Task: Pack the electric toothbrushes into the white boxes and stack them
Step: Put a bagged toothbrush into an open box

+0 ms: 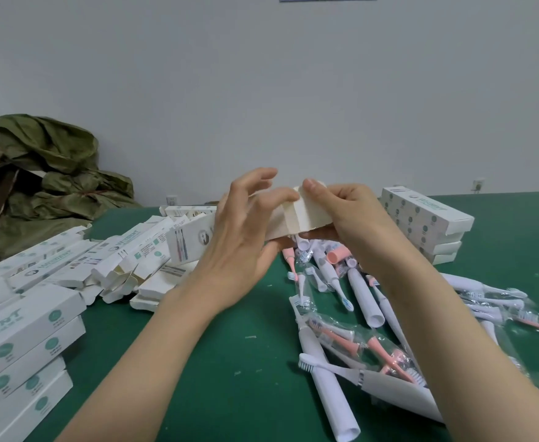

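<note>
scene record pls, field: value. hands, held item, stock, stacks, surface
held item: white box, end flap open
contents: cannot tell
left hand: grips the box body
right hand: pinches the flap end
toothbrushes: loose pile, white and pink, some in clear wrap, below the right forearm
far-right stack: closed boxes
near-left stack: closed boxes
open boxes: jumbled pile, flaps out, left of centre
table: green
</note>
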Action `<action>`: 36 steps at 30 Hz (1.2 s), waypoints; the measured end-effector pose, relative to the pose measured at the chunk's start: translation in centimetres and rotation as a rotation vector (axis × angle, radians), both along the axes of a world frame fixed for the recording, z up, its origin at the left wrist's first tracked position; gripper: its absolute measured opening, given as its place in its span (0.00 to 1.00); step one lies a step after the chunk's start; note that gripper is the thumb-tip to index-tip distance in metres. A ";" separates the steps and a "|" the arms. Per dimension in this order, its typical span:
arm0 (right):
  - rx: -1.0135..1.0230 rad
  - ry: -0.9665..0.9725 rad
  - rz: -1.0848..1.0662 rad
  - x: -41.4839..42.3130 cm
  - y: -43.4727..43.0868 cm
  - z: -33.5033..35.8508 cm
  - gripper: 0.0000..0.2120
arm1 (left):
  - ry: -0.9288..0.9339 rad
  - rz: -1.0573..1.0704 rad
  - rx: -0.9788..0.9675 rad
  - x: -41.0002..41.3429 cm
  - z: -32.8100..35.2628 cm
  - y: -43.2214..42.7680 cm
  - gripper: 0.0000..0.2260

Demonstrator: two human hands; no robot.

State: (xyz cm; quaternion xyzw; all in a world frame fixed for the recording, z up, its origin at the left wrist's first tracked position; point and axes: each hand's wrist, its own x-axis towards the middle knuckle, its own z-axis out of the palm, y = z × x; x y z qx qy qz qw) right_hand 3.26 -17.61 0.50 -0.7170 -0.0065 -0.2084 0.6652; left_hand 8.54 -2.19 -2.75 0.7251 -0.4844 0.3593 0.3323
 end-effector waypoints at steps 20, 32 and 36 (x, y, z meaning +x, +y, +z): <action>-0.185 0.064 -0.048 -0.2 0.6 -0.2 0.18 | 0.409 -0.076 0.006 -0.2 0.5 0.1 0.11; -0.418 0.282 -0.338 4.8 -3.8 -4.3 0.13 | 0.298 0.214 -0.089 1.2 0.4 1.1 0.17; -0.942 0.628 -0.463 6.4 -4.6 -8.0 0.14 | 0.322 0.265 -0.095 1.7 0.5 1.5 0.17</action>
